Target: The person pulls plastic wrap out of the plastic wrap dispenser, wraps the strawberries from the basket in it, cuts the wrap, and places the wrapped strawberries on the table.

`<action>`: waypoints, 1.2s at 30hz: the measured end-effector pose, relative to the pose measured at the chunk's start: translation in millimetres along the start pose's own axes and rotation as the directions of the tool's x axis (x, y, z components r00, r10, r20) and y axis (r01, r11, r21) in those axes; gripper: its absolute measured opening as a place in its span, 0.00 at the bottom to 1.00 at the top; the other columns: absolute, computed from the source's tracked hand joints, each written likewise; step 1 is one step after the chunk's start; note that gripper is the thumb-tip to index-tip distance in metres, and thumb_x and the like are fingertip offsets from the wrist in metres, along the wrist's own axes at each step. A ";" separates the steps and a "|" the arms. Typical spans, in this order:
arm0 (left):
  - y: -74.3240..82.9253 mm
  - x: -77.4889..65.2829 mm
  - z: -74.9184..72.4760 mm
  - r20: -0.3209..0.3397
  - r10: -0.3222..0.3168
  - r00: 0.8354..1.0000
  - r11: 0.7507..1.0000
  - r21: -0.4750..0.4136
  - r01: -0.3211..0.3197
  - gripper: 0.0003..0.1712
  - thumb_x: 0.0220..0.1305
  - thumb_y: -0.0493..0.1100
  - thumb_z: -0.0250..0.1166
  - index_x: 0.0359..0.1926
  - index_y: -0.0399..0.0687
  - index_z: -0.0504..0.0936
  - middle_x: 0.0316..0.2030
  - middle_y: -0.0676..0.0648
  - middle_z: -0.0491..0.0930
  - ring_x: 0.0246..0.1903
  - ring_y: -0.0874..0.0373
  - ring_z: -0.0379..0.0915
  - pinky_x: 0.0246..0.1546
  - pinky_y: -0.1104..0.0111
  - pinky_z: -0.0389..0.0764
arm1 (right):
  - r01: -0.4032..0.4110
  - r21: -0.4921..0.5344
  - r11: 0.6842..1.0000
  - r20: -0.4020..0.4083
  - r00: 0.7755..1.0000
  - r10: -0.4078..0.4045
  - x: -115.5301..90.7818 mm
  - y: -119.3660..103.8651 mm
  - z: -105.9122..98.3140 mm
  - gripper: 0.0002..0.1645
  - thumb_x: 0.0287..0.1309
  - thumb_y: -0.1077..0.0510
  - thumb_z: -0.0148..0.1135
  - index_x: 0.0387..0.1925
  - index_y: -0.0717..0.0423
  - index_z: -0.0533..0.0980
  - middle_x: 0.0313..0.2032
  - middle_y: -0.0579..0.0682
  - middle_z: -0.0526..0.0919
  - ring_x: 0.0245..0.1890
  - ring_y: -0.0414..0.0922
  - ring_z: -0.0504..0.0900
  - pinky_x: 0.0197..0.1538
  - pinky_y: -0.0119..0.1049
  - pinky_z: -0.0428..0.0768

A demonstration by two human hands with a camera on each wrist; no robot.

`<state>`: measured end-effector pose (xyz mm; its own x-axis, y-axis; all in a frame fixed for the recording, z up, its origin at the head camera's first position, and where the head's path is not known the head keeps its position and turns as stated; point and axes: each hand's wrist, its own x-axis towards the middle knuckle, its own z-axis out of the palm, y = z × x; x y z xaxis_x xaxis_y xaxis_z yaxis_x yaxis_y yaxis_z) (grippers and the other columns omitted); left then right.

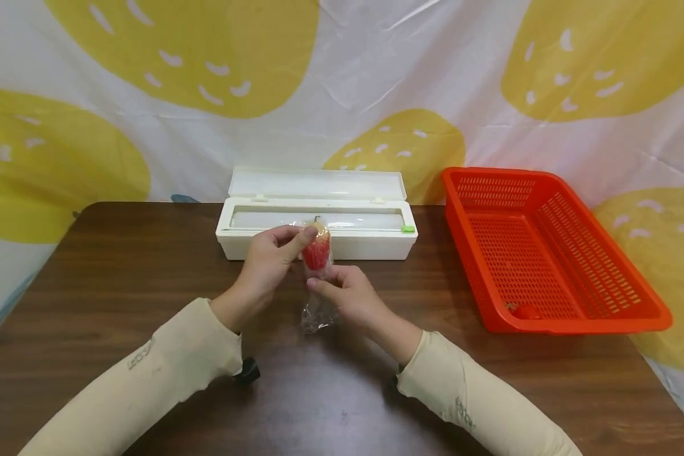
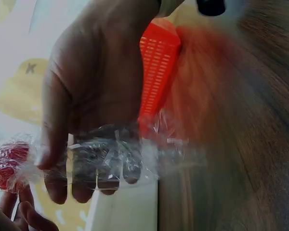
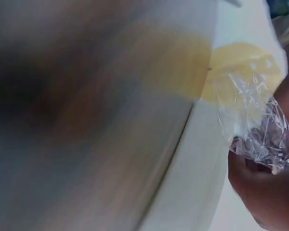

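Note:
Above the table, in the head view, a red-and-yellow fruit [image 1: 317, 248] with a thin stem is wrapped in clear cling film. The left hand [image 1: 270, 256] holds it near the top, thumb on its side. Just below, the right hand [image 1: 353, 294] pinches the gathered film between thumb and fingers. A loose tail of cling film [image 1: 317, 313] hangs beneath. In the left wrist view the crumpled film [image 2: 106, 159] stretches across the right hand's fingers, with the fruit [image 2: 9, 163] at the left edge. The right wrist view shows crinkled film [image 3: 265, 134]; much there is blurred.
Behind the hands stands a white cling film dispenser [image 1: 365, 247] with its lid raised and a green slider [image 1: 407, 229]. On the right sits a red slotted basket [image 1: 547, 325] holding a small round red item [image 1: 527, 311]. A patterned cloth [image 1: 376, 57] hangs behind the table.

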<state>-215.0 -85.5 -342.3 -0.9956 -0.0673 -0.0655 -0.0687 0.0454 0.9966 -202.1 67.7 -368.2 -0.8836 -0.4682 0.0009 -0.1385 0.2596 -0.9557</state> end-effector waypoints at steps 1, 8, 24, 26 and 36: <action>0.4 -1.3 0.2 0.003 0.008 1.000 1.000 0.017 -0.008 0.26 0.60 0.55 0.64 0.46 0.35 0.81 0.28 0.60 0.80 0.31 0.65 0.71 0.31 0.74 0.74 | 0.063 -0.097 0.993 -0.012 0.998 -0.064 -0.6 0.5 -1.4 0.13 0.60 0.61 0.60 0.43 0.67 0.80 0.39 0.62 0.85 0.34 0.37 0.79 0.42 0.30 0.78; 3.9 -6.3 -1.1 0.012 0.073 0.997 0.997 0.017 -0.073 0.22 0.63 0.51 0.62 0.40 0.33 0.81 0.23 0.61 0.76 0.28 0.65 0.69 0.31 0.73 0.73 | 0.309 -0.451 0.837 0.052 0.946 -0.321 -8.3 -0.4 -7.7 0.16 0.49 0.55 0.71 0.38 0.60 0.80 0.38 0.55 0.84 0.37 0.47 0.81 0.42 0.38 0.81; 0.1 -15.4 0.0 0.182 0.076 0.980 0.985 0.142 -0.103 0.23 0.65 0.55 0.59 0.29 0.38 0.81 0.11 0.57 0.62 0.11 0.64 0.59 0.13 0.72 0.65 | 0.107 -0.814 0.570 -0.213 0.859 -0.466 -5.0 -1.4 -21.5 0.08 0.48 0.57 0.67 0.20 0.46 0.77 0.15 0.44 0.75 0.16 0.41 0.70 0.18 0.36 0.67; 0.2 -16.3 -0.6 0.200 0.072 0.977 0.976 0.186 -0.110 0.24 0.65 0.56 0.59 0.29 0.37 0.81 0.11 0.57 0.63 0.10 0.63 0.60 0.13 0.71 0.65 | 0.095 -0.813 0.575 -0.240 0.844 -0.480 -4.3 -1.6 -21.0 0.06 0.49 0.57 0.67 0.21 0.46 0.77 0.16 0.43 0.79 0.17 0.42 0.74 0.19 0.39 0.70; -6.0 -22.2 4.1 0.193 -0.005 0.981 0.983 0.179 -0.030 0.21 0.61 0.52 0.65 0.41 0.37 0.82 0.29 0.51 0.83 0.23 0.64 0.74 0.29 0.65 0.81 | 0.084 -0.616 0.784 -0.342 0.867 -0.362 3.2 -2.0 -16.6 0.32 0.50 0.68 0.62 0.58 0.52 0.69 0.38 0.54 0.88 0.31 0.46 0.88 0.33 0.41 0.83</action>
<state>-192.7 -80.2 -347.1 -0.9889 0.1262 -0.0788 -0.0488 0.2250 0.9731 -212.0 79.7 -361.4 -0.8692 -0.2109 0.4471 -0.4580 0.6841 -0.5677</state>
